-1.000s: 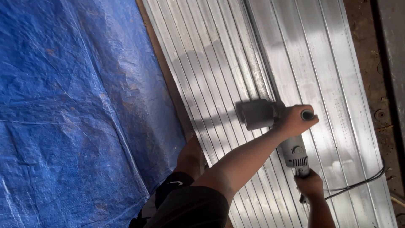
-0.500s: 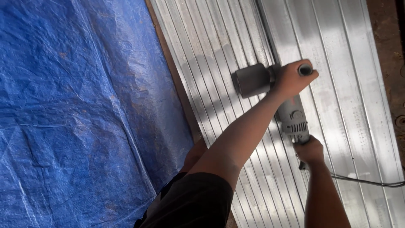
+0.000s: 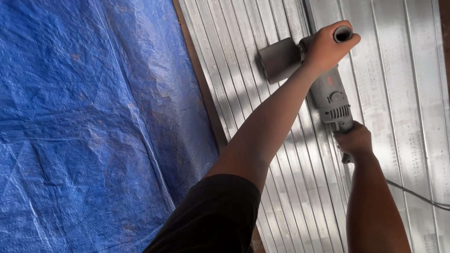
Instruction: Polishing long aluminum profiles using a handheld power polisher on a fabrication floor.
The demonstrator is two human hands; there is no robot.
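Note:
A grey corded power tool (image 3: 328,91) with a drum-shaped head (image 3: 280,59) rests on a stack of long silvery ribbed metal profiles (image 3: 398,93). My left hand (image 3: 328,44) is wrapped around the tool's side handle, whose round end sticks out above my fingers. My right hand (image 3: 355,139) grips the rear of the tool's body, where the cable (image 3: 417,197) leaves. The drum head sits on the profiles left of my left hand. My left arm in a black sleeve crosses the lower middle of the view.
A crumpled blue tarpaulin (image 3: 89,126) covers the left half of the view. A brown strip (image 3: 201,79) runs between the tarpaulin and the profiles. The cable trails off to the right edge.
The tool and both hands have shifted up the profiles and look closer in the view. Both grips stay the same.

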